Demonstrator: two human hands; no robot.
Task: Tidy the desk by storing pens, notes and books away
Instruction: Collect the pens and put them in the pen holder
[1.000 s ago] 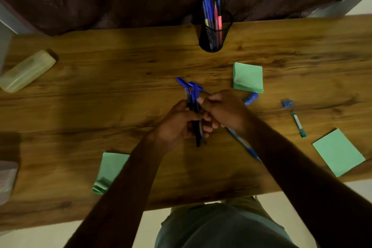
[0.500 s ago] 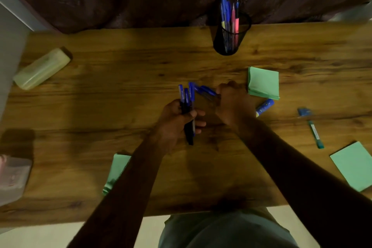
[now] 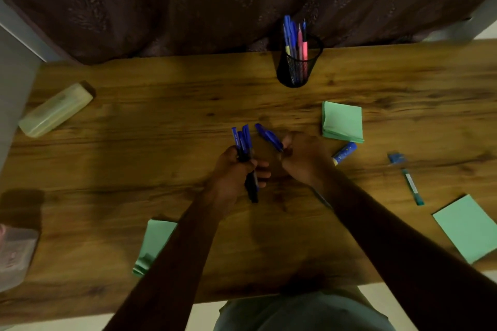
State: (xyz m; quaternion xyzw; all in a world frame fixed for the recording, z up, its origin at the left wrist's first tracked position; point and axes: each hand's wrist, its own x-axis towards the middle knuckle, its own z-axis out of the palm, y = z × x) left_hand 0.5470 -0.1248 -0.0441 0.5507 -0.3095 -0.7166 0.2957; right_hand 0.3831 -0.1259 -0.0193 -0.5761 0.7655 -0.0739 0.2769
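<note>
Now my left grip [image 3: 236, 169] clasps the pens [image 3: 243, 142] mid-barrel (light, stiff, slippery), right grip [image 3: 304, 158] pinching another pen [image 3: 269, 137] by its end.

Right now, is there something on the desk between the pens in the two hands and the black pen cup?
Nothing visible. The left hand holds a pen bundle, and the right hand holds one pen. Bare desk lies between them and the pen cup. The green notes sit off to the right.
</note>
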